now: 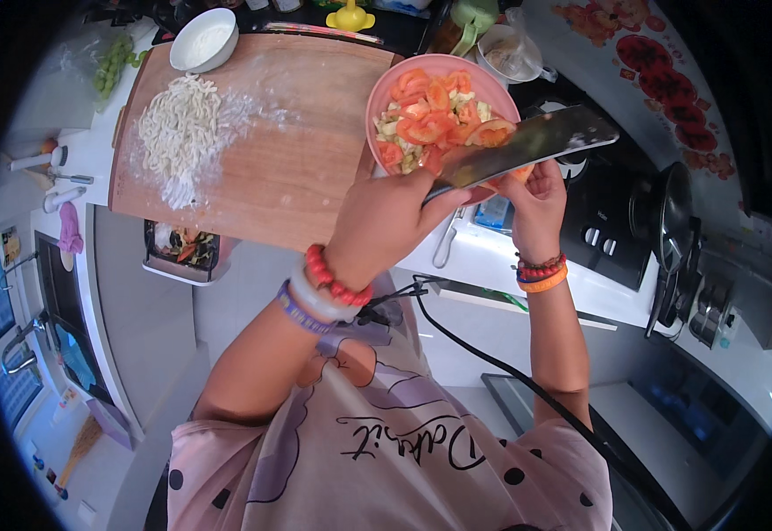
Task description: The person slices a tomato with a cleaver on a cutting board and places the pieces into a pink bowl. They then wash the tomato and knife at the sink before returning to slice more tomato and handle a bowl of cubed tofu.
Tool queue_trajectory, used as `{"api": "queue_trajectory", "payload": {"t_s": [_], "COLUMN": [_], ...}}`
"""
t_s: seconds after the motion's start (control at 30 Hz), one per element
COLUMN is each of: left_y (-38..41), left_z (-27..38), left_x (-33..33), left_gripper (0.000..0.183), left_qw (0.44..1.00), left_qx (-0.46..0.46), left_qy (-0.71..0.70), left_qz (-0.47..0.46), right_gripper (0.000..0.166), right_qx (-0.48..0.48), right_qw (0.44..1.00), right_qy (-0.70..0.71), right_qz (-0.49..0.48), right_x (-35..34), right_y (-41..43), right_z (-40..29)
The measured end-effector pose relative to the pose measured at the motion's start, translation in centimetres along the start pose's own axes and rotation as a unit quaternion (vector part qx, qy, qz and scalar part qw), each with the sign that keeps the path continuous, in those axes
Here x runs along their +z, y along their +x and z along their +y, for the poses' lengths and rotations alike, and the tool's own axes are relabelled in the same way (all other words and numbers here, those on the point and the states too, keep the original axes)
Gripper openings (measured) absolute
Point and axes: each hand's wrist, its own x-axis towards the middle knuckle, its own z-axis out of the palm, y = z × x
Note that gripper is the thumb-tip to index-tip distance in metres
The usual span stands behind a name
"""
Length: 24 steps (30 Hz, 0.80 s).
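Note:
My left hand (386, 216) grips the dark handle of a cleaver (532, 146). Its broad blade points right, held across the near right side of a pink bowl (374, 99). Cut tomato pieces (429, 126) lie in the bowl over pale diced vegetable pieces (389, 126), whose kind I cannot tell. Just under the blade's edge, my right hand (538, 206) holds a piece of tomato (520, 174) between thumb and fingers. The blade hides part of the bowl and of this piece.
Left of the bowl, floured noodles (180, 133) lie on a wooden board (306, 133), beside a white bowl of flour (203, 43). A peeler-like metal tool (449, 242) rests on the counter. To the right are a gas stove (601, 212) and a pan (674, 206). A black cable (492, 365) crosses in front.

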Motion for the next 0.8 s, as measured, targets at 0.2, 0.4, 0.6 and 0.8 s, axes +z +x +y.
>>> {"api": "queue_trajectory", "payload": {"t_s": [0.2,0.4,0.6,0.8], "left_y": [-0.1,1.5,0.2,-1.1], "left_z": [-1.8,-2.4,-1.7,0.7], "left_x": [2.2,2.9,0.7,-0.7], "left_gripper": [0.046,0.048,0.037,0.034], "left_qw": [0.999,0.998,0.988,0.995], "left_qx": [-0.017,-0.047,-0.077,-0.026], "left_qy": [0.034,-0.033,-0.133,-0.095], "left_qz": [0.011,0.037,0.033,0.009], "right_gripper": [0.050,0.055,0.050,0.045], "right_qx": [-0.019,-0.021,0.060,0.063], "right_qw": [0.998,0.997,0.998,0.997], "right_qy": [-0.044,-0.065,0.014,-0.038], "right_qz": [-0.033,-0.023,-0.004,0.031], "right_x": [-0.6,-0.8,-0.9,-0.8], "right_y": [-0.2,0.1,0.5,0.5], "right_z": [1.8,0.6,-0.6,0.2]}}
